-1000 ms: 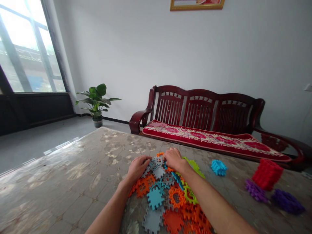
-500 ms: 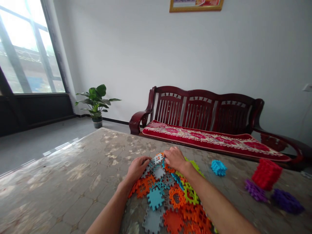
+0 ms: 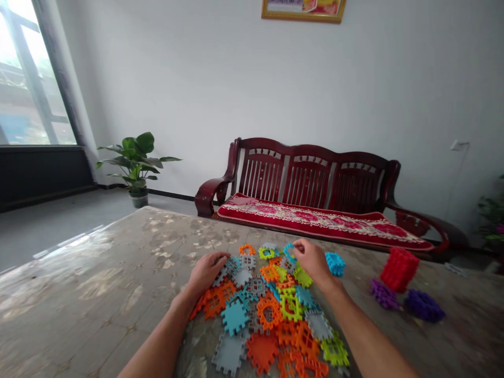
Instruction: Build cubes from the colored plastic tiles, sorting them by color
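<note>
My right hand [image 3: 312, 261] pinches a light blue notched building tile [image 3: 290, 253] at the far right of a loose pile. At the pile's far left edge, my left hand [image 3: 207, 270] lies over grey and teal tiles, its fingers stretched forward. Spread between my forearms are several interlocking plastic tiles: a teal square [image 3: 235, 316], an orange one with a round cutout [image 3: 269, 311], a lime green one [image 3: 291, 307], and a solid red-orange one [image 3: 262, 353]. Some tiles overlap others.
Right of my hand stands a light blue stack [image 3: 335, 264]. Farther right are a red stack [image 3: 399, 269], a purple stack [image 3: 384, 294] and a dark purple one [image 3: 424, 305]. Beyond the patterned table [image 3: 129, 294] stand a wooden bench [image 3: 307, 173] and a potted plant [image 3: 136, 163].
My right hand has moved from the pile's far middle to the right and now has a light blue tile. The camera view has turned right.
</note>
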